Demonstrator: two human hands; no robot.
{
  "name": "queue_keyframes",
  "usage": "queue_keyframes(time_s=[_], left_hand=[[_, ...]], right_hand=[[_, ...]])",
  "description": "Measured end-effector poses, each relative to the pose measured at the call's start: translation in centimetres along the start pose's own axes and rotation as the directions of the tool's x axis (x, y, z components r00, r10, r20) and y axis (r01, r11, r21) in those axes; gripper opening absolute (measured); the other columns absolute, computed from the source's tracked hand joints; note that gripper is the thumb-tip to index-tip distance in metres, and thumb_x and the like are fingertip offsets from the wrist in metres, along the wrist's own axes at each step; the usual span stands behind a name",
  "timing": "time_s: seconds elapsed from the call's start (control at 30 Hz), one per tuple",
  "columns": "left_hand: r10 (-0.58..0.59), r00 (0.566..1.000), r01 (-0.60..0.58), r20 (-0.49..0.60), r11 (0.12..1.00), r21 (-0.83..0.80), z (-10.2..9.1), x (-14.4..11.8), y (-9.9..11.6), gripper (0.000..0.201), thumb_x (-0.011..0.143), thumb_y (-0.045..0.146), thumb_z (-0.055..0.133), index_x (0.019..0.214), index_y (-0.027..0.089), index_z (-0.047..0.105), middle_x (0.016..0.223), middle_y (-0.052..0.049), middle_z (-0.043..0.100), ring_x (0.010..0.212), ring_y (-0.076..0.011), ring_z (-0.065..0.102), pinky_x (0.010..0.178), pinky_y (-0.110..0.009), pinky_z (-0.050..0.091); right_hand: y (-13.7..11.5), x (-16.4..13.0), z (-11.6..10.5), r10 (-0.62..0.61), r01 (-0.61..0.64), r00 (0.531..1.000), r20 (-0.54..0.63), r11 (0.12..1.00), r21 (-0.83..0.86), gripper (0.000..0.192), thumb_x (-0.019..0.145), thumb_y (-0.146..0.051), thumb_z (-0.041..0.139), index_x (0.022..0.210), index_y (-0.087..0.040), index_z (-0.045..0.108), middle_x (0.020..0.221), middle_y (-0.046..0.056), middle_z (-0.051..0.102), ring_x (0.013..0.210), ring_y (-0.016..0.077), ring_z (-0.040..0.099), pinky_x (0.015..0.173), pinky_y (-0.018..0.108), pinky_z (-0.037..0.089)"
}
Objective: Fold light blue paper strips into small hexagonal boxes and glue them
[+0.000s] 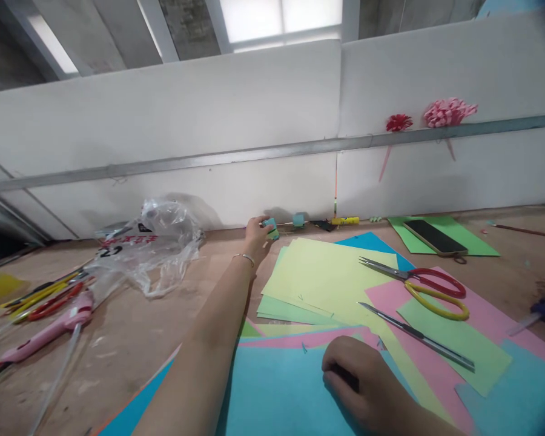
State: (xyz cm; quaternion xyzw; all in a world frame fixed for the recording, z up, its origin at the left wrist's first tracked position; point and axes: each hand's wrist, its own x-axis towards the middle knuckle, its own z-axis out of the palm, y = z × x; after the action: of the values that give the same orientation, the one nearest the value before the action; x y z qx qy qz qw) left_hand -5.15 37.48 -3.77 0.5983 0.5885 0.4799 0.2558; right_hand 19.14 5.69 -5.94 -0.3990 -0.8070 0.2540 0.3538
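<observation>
My left hand (255, 235), with a thin bracelet at the wrist, reaches far forward to the foot of the white wall. Its fingers are closed on a small teal and green paper block (271, 228). A similar small teal block (298, 219) sits just to the right. Close to me, my right hand (356, 372) rests on a light blue paper sheet (272, 387), fingers curled in, and nothing shows in them. Beyond it lie pale yellow sheets (318, 272), scissors (418, 283) with red and yellow handles, and a craft knife (418, 336).
A crumpled clear plastic bag (158, 248) and a pink glue gun (49, 333) lie on the left. A black phone (436, 236) rests on green paper (481, 245) at the right. Pink and red paper flowers (449, 113) hang over the wall rail (263, 152). A yellow tube (345, 221) lies along the wall.
</observation>
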Motion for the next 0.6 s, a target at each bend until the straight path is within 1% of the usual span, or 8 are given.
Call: queue_keyframes(time_s=[0.13, 0.3, 0.37, 0.47, 0.53, 0.6], left_hand=[[-0.031, 0.998, 0.030, 0.055, 0.999, 0.030, -0.6, -0.8, -0.1, 0.032, 0.094, 0.034, 0.058, 0.121, 0.016, 0.058, 0.121, -0.010, 0.061, 0.102, -0.0217, 0.063, 0.086, -0.042, 0.055], [0.022, 0.998, -0.025, 0.058, 0.999, 0.040, -1.4, -1.0, -0.1, 0.030, 0.093, 0.031, 0.059, 0.119, 0.015, 0.059, 0.117, -0.009, 0.062, 0.099, -0.0206, 0.063, 0.083, -0.040, 0.056], [0.049, 0.996, -0.053, 0.071, 0.997, 0.050, -1.4, -1.0, -0.1, 0.031, 0.088, 0.024, 0.066, 0.117, 0.016, 0.060, 0.115, -0.008, 0.063, 0.095, -0.0192, 0.064, 0.082, -0.037, 0.056], [0.084, 0.992, -0.091, 0.098, 0.993, 0.075, -1.0, -1.0, -0.2, 0.045, 0.072, 0.007, 0.074, 0.114, 0.017, 0.063, 0.103, -0.007, 0.065, 0.087, -0.0174, 0.064, 0.081, -0.033, 0.055], [0.109, 0.988, -0.120, 0.108, 0.988, 0.101, -0.6, -1.1, -0.4, 0.050, 0.067, 0.003, 0.072, 0.114, 0.017, 0.063, 0.096, -0.007, 0.065, 0.084, -0.0182, 0.064, 0.080, -0.034, 0.055], [0.145, 0.984, -0.159, 0.103, 0.977, 0.141, -0.2, -1.1, -0.5, 0.052, 0.066, 0.002, 0.070, 0.115, 0.018, 0.063, 0.097, -0.007, 0.064, 0.087, -0.0204, 0.064, 0.083, -0.037, 0.055]], right_hand=[[0.0, -0.1, 0.1, 0.006, -0.006, 1.000, 0.001, 1.000, 0.001, 0.013, 0.080, -0.009, 0.048, 0.076, -0.021, 0.053, 0.072, 0.002, 0.063, 0.066, 0.0148, 0.054, 0.059, 0.027, 0.042], [-0.2, 0.1, 0.0, 0.015, -0.015, 1.000, 0.003, 1.000, -0.015, 0.013, 0.081, -0.009, 0.047, 0.075, -0.021, 0.051, 0.072, 0.001, 0.061, 0.065, 0.0141, 0.053, 0.059, 0.026, 0.041], [-0.2, 0.1, 0.0, 0.023, -0.023, 1.000, 0.007, 1.000, -0.011, 0.013, 0.081, -0.009, 0.047, 0.074, -0.020, 0.050, 0.072, 0.001, 0.060, 0.065, 0.0141, 0.053, 0.060, 0.026, 0.041], [-0.2, 0.0, -0.1, 0.031, -0.031, 0.999, 0.013, 1.000, -0.003, 0.013, 0.081, -0.010, 0.047, 0.074, -0.020, 0.050, 0.072, 0.001, 0.060, 0.066, 0.0142, 0.052, 0.060, 0.026, 0.041], [-0.2, 0.0, -0.1, 0.031, -0.031, 0.999, 0.017, 1.000, 0.002, 0.013, 0.081, -0.010, 0.047, 0.075, -0.020, 0.049, 0.072, 0.001, 0.060, 0.066, 0.0144, 0.052, 0.061, 0.026, 0.041], [-0.2, 0.0, 0.0, 0.028, -0.029, 1.000, 0.012, 1.000, 0.004, 0.013, 0.081, -0.009, 0.047, 0.075, -0.020, 0.049, 0.072, 0.002, 0.060, 0.066, 0.0145, 0.052, 0.061, 0.027, 0.040]])
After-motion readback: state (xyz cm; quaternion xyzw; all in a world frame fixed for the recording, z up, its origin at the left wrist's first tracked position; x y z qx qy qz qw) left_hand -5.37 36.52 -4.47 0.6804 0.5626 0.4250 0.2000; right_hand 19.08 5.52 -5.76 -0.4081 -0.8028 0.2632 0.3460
